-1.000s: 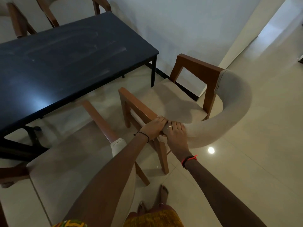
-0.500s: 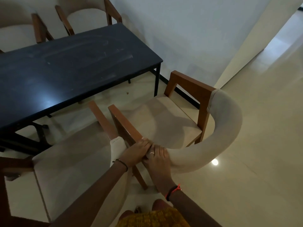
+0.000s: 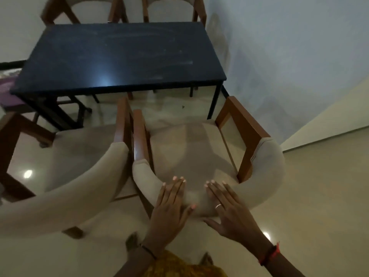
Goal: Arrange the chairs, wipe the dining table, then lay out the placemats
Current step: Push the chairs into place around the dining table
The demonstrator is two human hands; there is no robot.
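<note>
Fingers [image 3: 175, 186] are straight and a bit spread, nothing gripped: left hand [image 3: 169, 204] and right hand [image 3: 229, 208] lie flat side by side on the padded backrest [image 3: 265, 166]. That armchair [image 3: 189, 148] now squarely faces the dining table [image 3: 119, 56], not tucked under, just beside the neighbouring armchair [image 3: 79, 152]. Tabletop looks smeary, so probably unwiped, and no placemats are visible. Half a second ago both hands were bunched together at the left armrest joint and the chair sat angled.
</note>
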